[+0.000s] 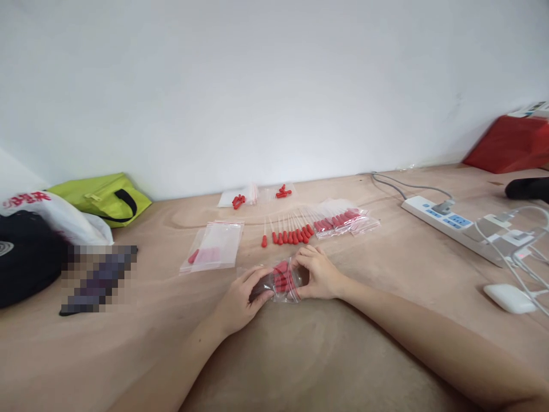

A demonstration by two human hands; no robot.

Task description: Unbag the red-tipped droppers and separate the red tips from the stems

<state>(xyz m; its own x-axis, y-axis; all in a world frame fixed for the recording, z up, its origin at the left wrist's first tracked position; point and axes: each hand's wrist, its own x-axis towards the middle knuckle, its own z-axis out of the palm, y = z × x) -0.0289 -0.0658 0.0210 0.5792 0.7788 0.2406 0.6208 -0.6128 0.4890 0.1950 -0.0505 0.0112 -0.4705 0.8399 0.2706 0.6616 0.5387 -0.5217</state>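
Observation:
Both my hands hold a clear zip bag (285,280) with several red rubber bulbs inside, low over the table. My left hand (242,300) pinches its left side between thumb and fingers. On the opposite side, my right hand (319,274) grips the edge with fingers curled. Just beyond lies a row of droppers (291,236) with red bulbs toward me and thin pale stems pointing away. Right of them, more red-bulbed droppers rest in overlapping clear bags (338,220). A stack of flat zip bags (221,246), with one red bulb (193,256) at its left, lies beyond my left hand.
Near the wall are small red pieces (238,201) on a white bag and another red cluster (283,191). A power strip (450,226) with cables and a white case (509,298) are at right. Left are a lime bag (100,194) and a black item (30,257).

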